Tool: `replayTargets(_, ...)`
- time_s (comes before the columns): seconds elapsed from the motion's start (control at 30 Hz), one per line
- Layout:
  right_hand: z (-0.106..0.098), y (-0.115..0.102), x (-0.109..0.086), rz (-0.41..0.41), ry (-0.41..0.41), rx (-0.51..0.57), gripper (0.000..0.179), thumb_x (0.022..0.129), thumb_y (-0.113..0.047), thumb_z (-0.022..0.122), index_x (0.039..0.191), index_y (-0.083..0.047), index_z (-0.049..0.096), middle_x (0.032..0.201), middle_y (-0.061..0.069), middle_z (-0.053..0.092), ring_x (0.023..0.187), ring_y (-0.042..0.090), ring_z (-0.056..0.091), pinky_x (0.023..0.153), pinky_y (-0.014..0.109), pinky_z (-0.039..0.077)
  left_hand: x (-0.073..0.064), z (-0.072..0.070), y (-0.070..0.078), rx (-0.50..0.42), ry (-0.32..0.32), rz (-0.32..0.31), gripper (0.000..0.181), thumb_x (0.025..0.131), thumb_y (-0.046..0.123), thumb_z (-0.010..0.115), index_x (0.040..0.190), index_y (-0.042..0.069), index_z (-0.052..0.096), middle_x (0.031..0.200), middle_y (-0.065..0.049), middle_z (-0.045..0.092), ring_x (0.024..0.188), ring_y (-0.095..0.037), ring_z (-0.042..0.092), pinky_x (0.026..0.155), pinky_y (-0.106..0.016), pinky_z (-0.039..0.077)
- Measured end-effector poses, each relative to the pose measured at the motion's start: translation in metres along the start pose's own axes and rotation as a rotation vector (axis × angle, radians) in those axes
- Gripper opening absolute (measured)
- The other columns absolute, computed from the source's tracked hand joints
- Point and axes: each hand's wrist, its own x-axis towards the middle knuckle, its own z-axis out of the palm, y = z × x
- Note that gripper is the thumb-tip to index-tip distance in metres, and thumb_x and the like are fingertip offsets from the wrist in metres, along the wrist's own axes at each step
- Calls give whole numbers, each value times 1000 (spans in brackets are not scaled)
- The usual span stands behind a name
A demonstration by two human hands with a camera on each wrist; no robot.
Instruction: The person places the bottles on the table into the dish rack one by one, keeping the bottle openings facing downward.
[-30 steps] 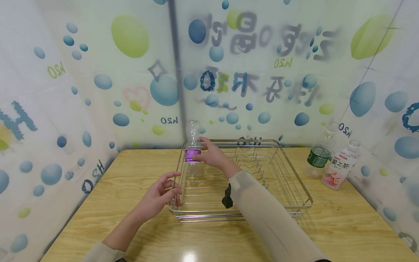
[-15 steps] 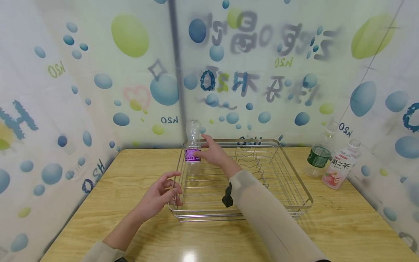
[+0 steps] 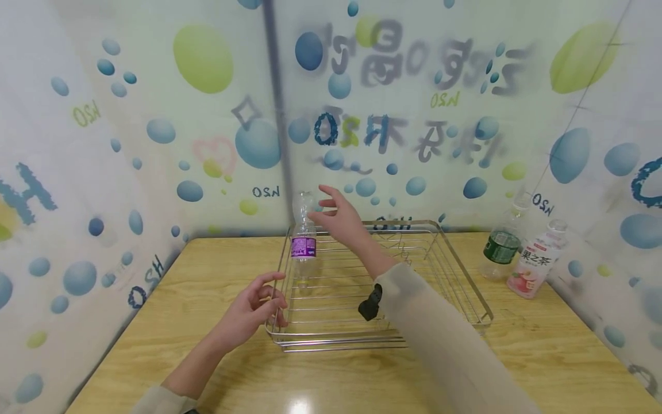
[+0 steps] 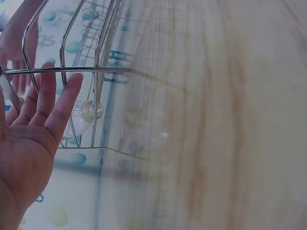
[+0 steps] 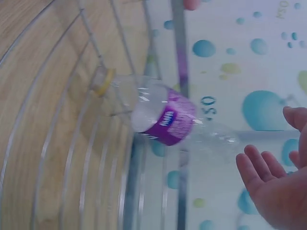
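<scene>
Raised since the earlier frame, the right hand [image 3: 341,221] has released the purple-labelled bottle [image 3: 304,247] and lies just beside it, grip apart. Inverted, its yellow-ringed neck down, the bottle stands at the far left of the wire rack [image 3: 331,334]. Left hand [image 3: 253,313]: fingers apart, fingertips at the rack's left rim. Farther right on the bench [image 3: 341,379]: green-labelled bottle [image 3: 500,247], pink bottle [image 3: 535,264].
</scene>
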Motion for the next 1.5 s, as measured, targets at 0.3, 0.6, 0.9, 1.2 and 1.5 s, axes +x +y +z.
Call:
replayTargets(0.3, -63, -30, -34, -107, 6, -24, 64, 107, -36, 73, 165, -28, 47, 156, 9, 59, 140, 32, 62, 114, 57, 56, -2, 0, -1, -8, 4, 16, 51, 113, 6, 56, 160, 2, 36, 108, -16, 67, 84, -22, 78, 78, -37, 69)
replayTargets(0.6, -122, -27, -89, -74, 57, -179, 60, 108, -42, 71, 162, -24, 51, 156, 7, 61, 140, 31, 64, 112, 56, 56, -6, -1, -2, -10, 22, -3, 52, 114, 8, 57, 160, 1, 36, 109, -18, 68, 83, -22, 78, 79, -42, 70)
replayTargets(0.9, -163, -5, -142, -24, 78, -296, 58, 110, -40, 68, 162, -20, 51, 157, 10, 60, 136, 30, 64, 95, 17, 55, -5, 2, -2, -6, 18, -6, 54, 114, 8, 58, 161, 0, 34, 110, -22, 67, 84, -22, 78, 80, -43, 70)
replayTargets(1.2, -203, 19, -182, -45, 161, -426, 53, 112, -33, 66, 158, -12, 53, 154, 15, 61, 115, -8, 63, 88, 7, 52, -4, 3, 0, 8, 19, -12, 53, 114, 9, 58, 161, 1, 35, 110, -20, 67, 84, -24, 79, 79, -41, 70)
replayTargets(1.5, -246, 29, -212, -87, 306, -436, 44, 111, -27, 69, 152, -15, 58, 126, -38, 59, 105, -21, 60, 83, 1, 50, -2, 2, 2, 25, 20, -15, 54, 114, 11, 58, 162, 2, 36, 111, -21, 67, 85, -26, 79, 79, -41, 69)
